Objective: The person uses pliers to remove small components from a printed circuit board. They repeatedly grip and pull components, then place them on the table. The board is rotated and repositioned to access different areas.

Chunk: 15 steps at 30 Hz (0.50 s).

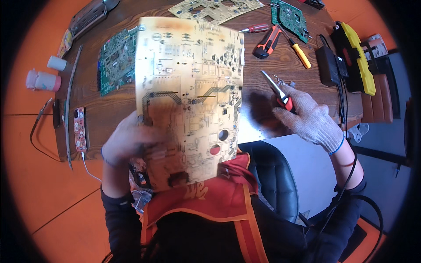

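Note:
A large tan circuit board (193,65) is held upright before me, its face covered in printed markings and small parts, with a couple of round holes low on the right. My left hand (127,140), in a pale knitted glove, grips the board's left edge; motion blurs its fingers. To the right of the board, my gloved right hand (309,114) is closed on a tool with a pointed silver end (272,84) and a red-and-black handle (287,104). Whether it is pliers or scissors I cannot tell. Small metal bits (287,83) show beside its tip.
On the wooden table (258,63) are green circuit boards (117,57) (291,21), another tan board (219,11), a red screwdriver (256,28), an orange-black cutter (268,41), a yellow-handled screwdriver (301,55), a black adapter (329,65), a metal strip (72,96) and a phone (79,129).

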{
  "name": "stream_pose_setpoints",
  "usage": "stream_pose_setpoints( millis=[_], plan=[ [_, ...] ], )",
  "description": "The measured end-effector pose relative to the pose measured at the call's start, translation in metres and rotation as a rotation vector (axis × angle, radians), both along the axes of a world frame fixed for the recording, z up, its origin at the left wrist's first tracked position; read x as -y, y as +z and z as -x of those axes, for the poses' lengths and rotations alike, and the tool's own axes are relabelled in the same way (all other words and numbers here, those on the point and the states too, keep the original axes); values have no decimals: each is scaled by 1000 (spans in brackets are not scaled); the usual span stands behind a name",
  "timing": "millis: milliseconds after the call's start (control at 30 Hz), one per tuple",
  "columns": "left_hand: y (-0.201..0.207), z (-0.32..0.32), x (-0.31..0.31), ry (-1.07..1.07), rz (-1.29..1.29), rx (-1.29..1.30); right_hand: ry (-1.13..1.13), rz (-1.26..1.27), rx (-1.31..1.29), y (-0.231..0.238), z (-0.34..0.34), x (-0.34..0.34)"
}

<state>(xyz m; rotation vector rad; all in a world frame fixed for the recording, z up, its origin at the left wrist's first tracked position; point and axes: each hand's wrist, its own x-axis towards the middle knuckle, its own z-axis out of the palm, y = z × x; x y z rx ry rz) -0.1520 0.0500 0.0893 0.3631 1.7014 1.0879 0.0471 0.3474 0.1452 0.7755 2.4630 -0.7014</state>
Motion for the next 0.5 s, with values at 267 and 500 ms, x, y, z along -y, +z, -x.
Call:
stream_pose_setpoints(
  millis=[267, 500],
  plan=[
    [-50, 26, 6, -452, -298, -407, -106, 301, -279, -19, -12, 11],
    [-52, 7, 8, -344, -252, -662, -535, 795, -337, -37, -15, 19]
  ],
)
